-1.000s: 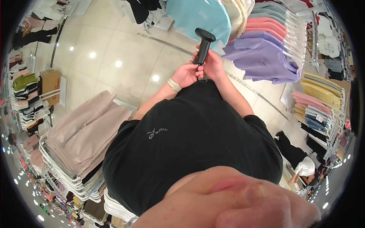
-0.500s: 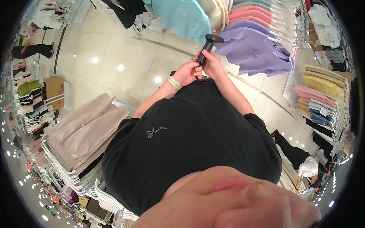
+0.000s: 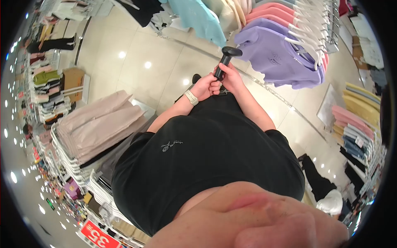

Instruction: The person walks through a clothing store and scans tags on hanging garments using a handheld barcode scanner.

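Observation:
A black handheld device (image 3: 225, 62) with a rounded, wide head is held in front of my waist. My right hand (image 3: 230, 78) wraps round its handle, the thumb lying along it. Against the handle's lower end, my left hand (image 3: 203, 87) is closed, its fingers touching the right hand; a pale watch (image 3: 191, 98) is on that wrist. Just beyond the device hang a purple shirt (image 3: 275, 56) and a light blue garment (image 3: 200, 20).
Beige trousers (image 3: 97, 124) hang on a rack at the left. Yellow garments (image 3: 362, 103) hang at the right. A person in black trousers (image 3: 318, 177) is at the lower right, another person (image 3: 51, 44) at the upper left. A red sign (image 3: 99, 234) shows at the bottom.
The view has shifted, and the racks appear in slightly different places. My hands and the device sit a little lower in view. The red sign has come into sight.

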Tool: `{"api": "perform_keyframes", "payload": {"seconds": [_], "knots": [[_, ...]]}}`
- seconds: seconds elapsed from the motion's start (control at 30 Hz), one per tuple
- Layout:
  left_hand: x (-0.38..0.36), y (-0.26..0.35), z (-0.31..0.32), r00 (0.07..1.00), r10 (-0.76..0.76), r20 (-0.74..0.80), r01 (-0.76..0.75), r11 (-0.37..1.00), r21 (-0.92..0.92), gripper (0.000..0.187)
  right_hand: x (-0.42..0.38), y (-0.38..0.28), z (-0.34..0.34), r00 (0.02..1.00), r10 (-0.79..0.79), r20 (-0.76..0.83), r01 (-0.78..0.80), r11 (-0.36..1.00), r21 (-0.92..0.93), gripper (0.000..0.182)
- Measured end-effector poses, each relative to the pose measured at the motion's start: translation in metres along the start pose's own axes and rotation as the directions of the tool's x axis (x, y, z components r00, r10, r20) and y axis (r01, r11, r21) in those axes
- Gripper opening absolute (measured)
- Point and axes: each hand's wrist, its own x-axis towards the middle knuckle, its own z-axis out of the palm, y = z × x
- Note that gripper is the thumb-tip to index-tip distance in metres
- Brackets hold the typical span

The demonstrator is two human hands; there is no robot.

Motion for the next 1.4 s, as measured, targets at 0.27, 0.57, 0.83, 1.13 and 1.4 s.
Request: {"api": "perform_keyframes", "payload": {"seconds": [0.27,0.57,0.83,1.13,1.4], "knots": [[-0.023,-0.007,0.008,0.974,0.132,-0.182,-0.119,0.990,0.082,0.004,0.018,0.017,0.004,0.988,0.121,0.095,-0.119,0.992,-0.029,0.020],[-0.041,0.003,-0.015,0.960,0.174,-0.220,-0.164,0.985,0.062,0.007,0.045,0.040,0.018,0.969,0.230,0.092,-0.221,0.970,-0.100,0.025],[-0.064,0.045,-0.059,0.968,0.187,-0.168,-0.185,0.982,0.030,0.010,0.078,0.059,0.070,0.976,0.216,0.028,-0.211,0.968,-0.133,0.026],[-0.126,0.105,-0.122,0.918,0.329,-0.221,-0.285,0.935,0.210,0.009,0.136,0.117,0.153,0.976,0.213,0.045,-0.203,0.965,-0.166,0.020],[-0.148,0.125,-0.156,0.888,0.348,-0.301,-0.242,0.909,0.338,0.015,0.164,0.159,0.179,0.971,0.214,-0.110,-0.226,0.966,-0.123,0.020]]}}
